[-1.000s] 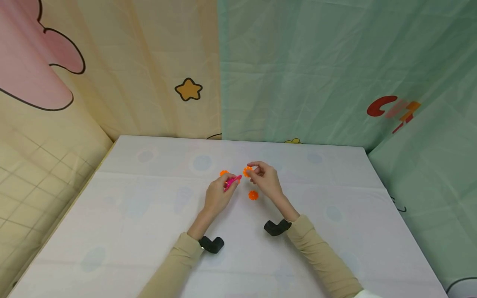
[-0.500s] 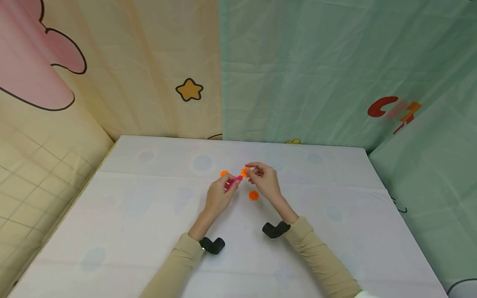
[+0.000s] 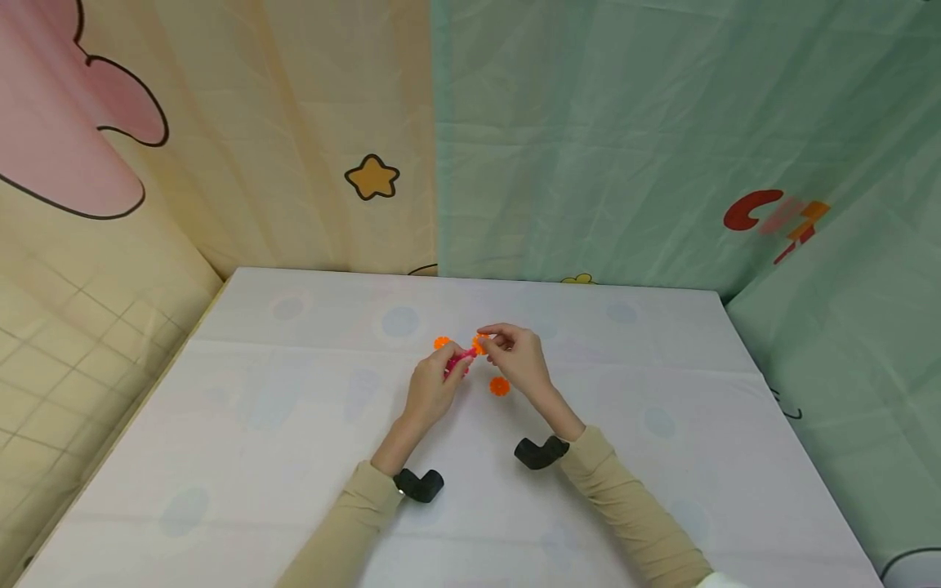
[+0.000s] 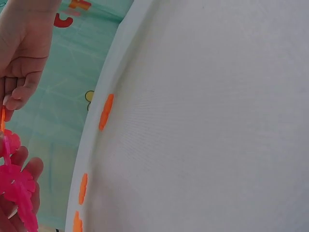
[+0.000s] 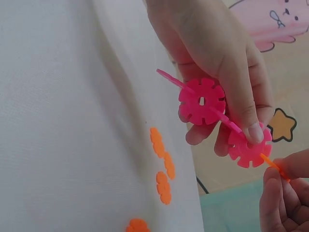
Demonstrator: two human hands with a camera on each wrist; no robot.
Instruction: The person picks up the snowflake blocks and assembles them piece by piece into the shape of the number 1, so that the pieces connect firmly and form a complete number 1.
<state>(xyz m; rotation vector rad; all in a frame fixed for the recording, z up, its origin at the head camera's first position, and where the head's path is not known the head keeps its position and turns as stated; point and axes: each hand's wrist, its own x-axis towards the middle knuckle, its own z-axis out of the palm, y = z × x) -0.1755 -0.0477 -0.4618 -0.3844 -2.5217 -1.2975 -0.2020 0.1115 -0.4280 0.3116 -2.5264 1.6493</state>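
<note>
My left hand [image 3: 430, 384] pinches a chain of pink notched plastic discs [image 5: 202, 101], slotted into one another at angles. My right hand [image 3: 520, 359] holds an orange notched disc [image 5: 270, 161] between thumb and fingers. In the right wrist view the orange disc's edge meets the rim of the chain's end pink disc; how deep it sits in a notch I cannot tell. Both hands are raised above the table. At the left edge of the left wrist view, the pink chain [image 4: 17, 186] shows beside my fingers, with the orange disc partly cut off.
Loose orange discs lie on the white-covered table [image 3: 294, 457]: one [image 3: 500, 385] just below my right hand, another [image 3: 441, 342] behind my left fingers. Several orange discs [image 5: 163, 187] show in the right wrist view. Printed curtains [image 3: 588, 163] hang behind the table.
My right hand has moved a little to the left with the orange disc, closing the gap to the pink chain. My left hand stays almost still. The loose discs have not moved.
</note>
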